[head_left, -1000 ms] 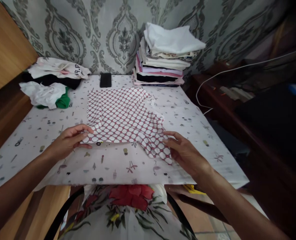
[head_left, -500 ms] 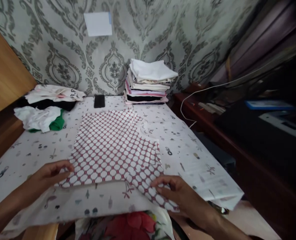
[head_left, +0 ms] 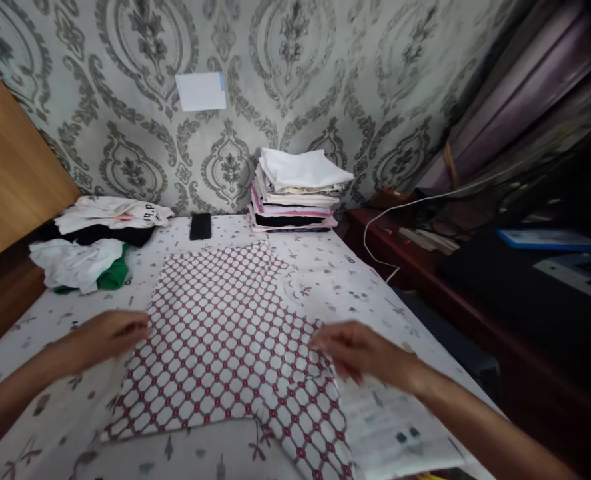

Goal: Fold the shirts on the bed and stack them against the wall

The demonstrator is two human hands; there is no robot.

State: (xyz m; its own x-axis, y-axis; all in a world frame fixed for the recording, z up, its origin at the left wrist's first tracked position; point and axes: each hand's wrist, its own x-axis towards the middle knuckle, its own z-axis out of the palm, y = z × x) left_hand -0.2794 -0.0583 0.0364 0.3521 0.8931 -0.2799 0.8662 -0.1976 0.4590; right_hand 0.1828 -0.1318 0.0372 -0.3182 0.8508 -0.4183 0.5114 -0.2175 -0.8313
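Observation:
A white shirt (head_left: 215, 333) with a red-and-grey lattice print lies spread on the patterned cloth, its curved neckline facing right and one sleeve stretching toward me at lower right. My left hand (head_left: 115, 337) hovers by the shirt's left edge, fingers loosely bent and apart, with no fabric seen in them. At the right edge, below the neckline, the fingers of my right hand (head_left: 352, 347) close over the shirt's border. Motion blurs both hands somewhat, and the right fingertips partly hide the fabric there.
A stack of folded clothes (head_left: 298, 193) stands against the wall. Crumpled white and green clothes (head_left: 82, 260) and a pale printed garment (head_left: 112, 213) lie at left. A black phone (head_left: 200, 227) rests between. A white cable (head_left: 370, 243) hangs over the dark furniture at right.
My right hand has moved from the lower sleeve up to the shirt's right edge. My left hand stays by the left edge. The view has tilted up, and the sleeve lies flatter.

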